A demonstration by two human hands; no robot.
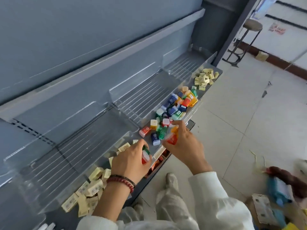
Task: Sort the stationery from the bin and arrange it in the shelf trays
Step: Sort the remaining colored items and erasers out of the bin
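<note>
Gripping a red-and-green plastic box (145, 155), left hand (131, 161) hangs beside the colourful plastic-box heap (171, 110); right hand (186, 143) pinches an orange plastic box (172, 138) at the heap's edge, cream packets (93, 188) nearby.

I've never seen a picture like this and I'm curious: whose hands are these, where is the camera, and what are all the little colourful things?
There is no machine here. A person wears a camera on the head, so you look down at their own two hands. The left hand holds a small red and green box in its fingers. The right hand holds an orange box. In front is a shelf with clear plastic trays. The middle tray holds a heap of colourful little boxes. The trays on either side hold pale yellow packets. It looks like the person is sorting them by kind.
</note>
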